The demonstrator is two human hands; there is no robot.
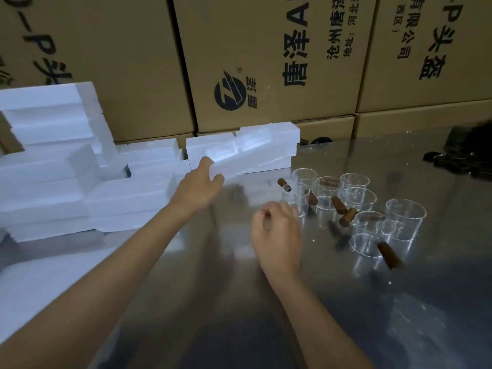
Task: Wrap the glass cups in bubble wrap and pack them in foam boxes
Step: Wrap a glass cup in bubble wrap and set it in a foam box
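Note:
Several clear glass cups point(356, 199) with brown wooden handles stand grouped on the shiny metal table point(346, 315), right of centre. My left hand point(199, 186) reaches forward and grips the near left end of a white foam box point(253, 153), thumb below and fingers over its edge; the box is tilted and blurred. My right hand point(277, 233) hovers just left of the cups with fingers loosely curled, holding nothing. No bubble wrap shows.
A pile of white foam boxes point(53, 166) fills the left side of the table. Large printed cardboard cartons point(266, 62) form a wall behind. A dark blurred object point(468, 153) lies at the far right.

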